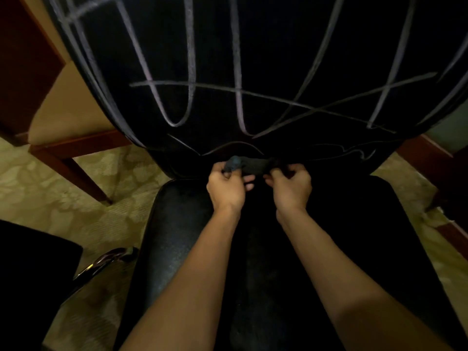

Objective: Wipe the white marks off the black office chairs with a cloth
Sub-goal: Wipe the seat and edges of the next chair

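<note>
A: Where is the cloth (249,166) right now?

B: Stretched between both hands, low at the crease where the chair's backrest (278,59) meets the seat (177,236). The left hand (226,190) pinches one end with curled fingers, the right hand (291,186) grips the other the same way. Its long axis runs side to side.

A: And the white marks (238,79)?

B: Above and ahead of the fingers, all over the backrest. Long chalky strokes run up and down, a few slanting lines cross them, and thin squiggles sit just over the cloth. Neither hand looks nearer; the marks spread evenly to both sides.

A: So the wipe goes upward?

B: I'd judge so: the cloth has to rise from the crease and press flat against the fabric.

A: What do the surfaces look like?

B: The backrest seems a matte, finely ribbed black weave, bulging outward. The seat looks grainy with a slight sheen. The cloth is dark, soft and bunched, with a bluish corner by the left hand.
</note>
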Action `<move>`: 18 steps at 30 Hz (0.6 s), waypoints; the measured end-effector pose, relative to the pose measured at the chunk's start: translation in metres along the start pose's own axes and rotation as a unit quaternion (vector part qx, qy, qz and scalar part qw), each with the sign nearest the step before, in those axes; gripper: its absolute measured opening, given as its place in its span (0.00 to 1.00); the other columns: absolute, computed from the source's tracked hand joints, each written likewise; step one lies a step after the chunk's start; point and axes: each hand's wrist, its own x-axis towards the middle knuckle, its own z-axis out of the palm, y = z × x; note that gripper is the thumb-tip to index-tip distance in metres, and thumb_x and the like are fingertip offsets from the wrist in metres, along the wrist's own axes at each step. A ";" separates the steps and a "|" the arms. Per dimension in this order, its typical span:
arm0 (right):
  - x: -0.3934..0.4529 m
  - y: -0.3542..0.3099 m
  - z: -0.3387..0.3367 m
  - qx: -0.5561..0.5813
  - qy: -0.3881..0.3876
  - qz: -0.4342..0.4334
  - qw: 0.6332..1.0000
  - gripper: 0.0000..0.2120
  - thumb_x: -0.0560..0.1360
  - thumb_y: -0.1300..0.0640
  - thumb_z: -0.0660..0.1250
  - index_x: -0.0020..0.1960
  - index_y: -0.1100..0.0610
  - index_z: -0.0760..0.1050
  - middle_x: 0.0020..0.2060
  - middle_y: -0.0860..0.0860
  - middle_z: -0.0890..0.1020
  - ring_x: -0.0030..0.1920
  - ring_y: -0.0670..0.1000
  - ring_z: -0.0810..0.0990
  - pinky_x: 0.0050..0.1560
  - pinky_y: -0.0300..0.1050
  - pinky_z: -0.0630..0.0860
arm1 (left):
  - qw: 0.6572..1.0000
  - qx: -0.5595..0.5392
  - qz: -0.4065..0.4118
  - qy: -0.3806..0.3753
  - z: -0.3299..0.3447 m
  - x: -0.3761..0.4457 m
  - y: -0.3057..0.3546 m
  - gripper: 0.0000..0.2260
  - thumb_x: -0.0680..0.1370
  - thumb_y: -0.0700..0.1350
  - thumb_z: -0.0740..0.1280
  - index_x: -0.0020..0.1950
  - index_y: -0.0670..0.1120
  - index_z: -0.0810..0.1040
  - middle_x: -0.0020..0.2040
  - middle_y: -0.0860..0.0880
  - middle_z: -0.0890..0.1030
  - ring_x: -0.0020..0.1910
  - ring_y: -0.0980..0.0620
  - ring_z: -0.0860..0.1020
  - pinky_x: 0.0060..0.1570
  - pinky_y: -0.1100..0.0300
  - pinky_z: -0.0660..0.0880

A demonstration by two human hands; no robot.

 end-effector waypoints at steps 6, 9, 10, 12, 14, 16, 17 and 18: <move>-0.018 0.011 0.016 -0.071 -0.013 -0.078 0.994 0.07 0.74 0.60 0.69 0.48 0.50 0.74 0.40 0.51 0.85 0.44 0.51 0.85 0.51 0.50 0.81 | 0.996 -0.025 0.004 0.085 -0.004 0.001 -0.002 0.05 0.81 0.36 0.62 0.56 0.42 0.75 0.44 0.45 0.83 0.36 0.51 0.85 0.32 0.63 0.77; -0.023 0.012 0.017 -0.075 -0.052 -0.071 0.993 0.07 0.74 0.59 0.70 0.45 0.49 0.74 0.40 0.51 0.85 0.44 0.52 0.84 0.51 0.53 0.81 | 0.990 -0.050 0.006 0.130 -0.010 -0.005 -0.001 0.05 0.82 0.36 0.62 0.56 0.43 0.73 0.46 0.43 0.83 0.35 0.52 0.84 0.32 0.63 0.77; -0.023 0.011 0.017 -0.066 -0.061 -0.059 0.994 0.08 0.73 0.60 0.71 0.44 0.49 0.74 0.39 0.50 0.84 0.43 0.52 0.85 0.50 0.55 0.82 | 0.990 -0.051 0.004 0.135 -0.013 -0.006 0.000 0.05 0.82 0.36 0.62 0.56 0.43 0.73 0.46 0.43 0.83 0.35 0.52 0.84 0.32 0.63 0.77; -0.022 0.006 0.016 -0.040 -0.079 -0.021 0.996 0.07 0.74 0.62 0.71 0.44 0.52 0.75 0.36 0.50 0.84 0.41 0.51 0.85 0.49 0.55 0.83 | 0.991 -0.039 -0.008 0.126 -0.019 -0.010 0.003 0.05 0.82 0.37 0.62 0.57 0.42 0.73 0.47 0.42 0.83 0.35 0.52 0.84 0.30 0.64 0.77; -0.019 0.000 0.016 -0.015 -0.094 0.021 0.995 0.05 0.75 0.64 0.70 0.46 0.56 0.76 0.36 0.51 0.83 0.40 0.50 0.86 0.49 0.53 0.83 | 0.994 -0.023 -0.020 0.107 -0.026 -0.013 0.007 0.04 0.82 0.38 0.63 0.56 0.42 0.74 0.47 0.42 0.84 0.34 0.53 0.83 0.29 0.64 0.76; -0.022 -0.006 0.021 -0.009 -0.102 0.041 0.994 0.05 0.75 0.64 0.70 0.44 0.56 0.75 0.37 0.53 0.83 0.38 0.50 0.86 0.47 0.51 0.84 | 0.993 0.014 -0.022 0.113 -0.042 -0.012 0.010 0.02 0.82 0.40 0.64 0.53 0.45 0.76 0.46 0.44 0.84 0.36 0.52 0.83 0.32 0.60 0.79; -0.028 -0.009 0.027 0.002 -0.111 0.052 0.992 0.06 0.76 0.65 0.70 0.45 0.57 0.74 0.38 0.54 0.83 0.37 0.50 0.85 0.45 0.49 0.84 | 0.990 0.050 -0.017 0.130 -0.053 -0.011 0.013 0.02 0.81 0.42 0.65 0.50 0.48 0.76 0.46 0.45 0.84 0.38 0.51 0.84 0.38 0.56 0.82; -0.037 -0.011 0.035 0.021 -0.130 0.068 0.989 0.06 0.76 0.66 0.69 0.46 0.58 0.74 0.39 0.56 0.83 0.35 0.51 0.85 0.42 0.45 0.84 | 0.984 0.087 -0.014 0.155 -0.067 -0.008 0.014 0.01 0.79 0.43 0.66 0.48 0.49 0.77 0.46 0.45 0.84 0.42 0.48 0.84 0.46 0.52 0.82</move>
